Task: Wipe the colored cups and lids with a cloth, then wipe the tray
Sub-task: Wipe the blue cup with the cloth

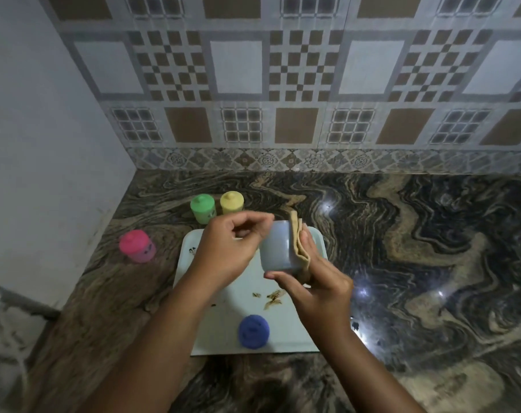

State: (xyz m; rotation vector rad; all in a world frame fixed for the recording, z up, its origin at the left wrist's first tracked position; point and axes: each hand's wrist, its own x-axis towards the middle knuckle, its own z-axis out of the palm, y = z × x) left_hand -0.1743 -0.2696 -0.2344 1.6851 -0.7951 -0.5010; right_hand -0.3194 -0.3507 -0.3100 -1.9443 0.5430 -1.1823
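Over the tray, a grey cup meets the cloth.
Table carries tray and blue lid; right hand has its grip clamped round cup and cloth — left hand, curled at the rim, too blurred to call.

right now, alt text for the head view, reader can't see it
A left hand pinches the rim of a pale blue plastic cup while the right hand presses a folded tan cloth to its side, above a stained white tray holding a dark blue round lid.
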